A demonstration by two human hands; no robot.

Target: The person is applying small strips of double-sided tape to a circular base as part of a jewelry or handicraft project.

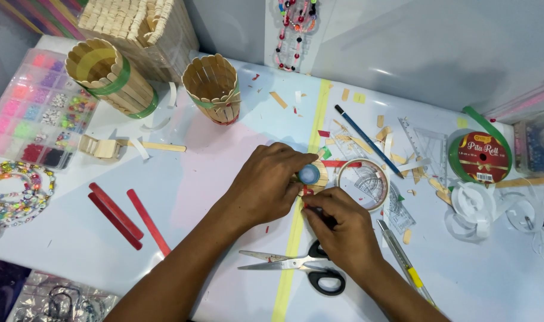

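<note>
A: Head view: left hand [266, 188] pinching small round wooden disc [312, 175] with blue centre, mid-table [224, 167]. Room?

B: Tight. Right hand [343, 229] clenched on red strip [308, 195] at disc's edge; scissors [301, 268] just below, tape ring [362, 183] just right.

1. A single head-worn camera is looking steeply down onto the table [75, 238], from close above.
2. It is facing away from the wearer, toward the wall [439, 48].

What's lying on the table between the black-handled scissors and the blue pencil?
In the head view, the right hand sits between the black-handled scissors and the blue pencil, plus a clear tape ring over a protractor.
</note>
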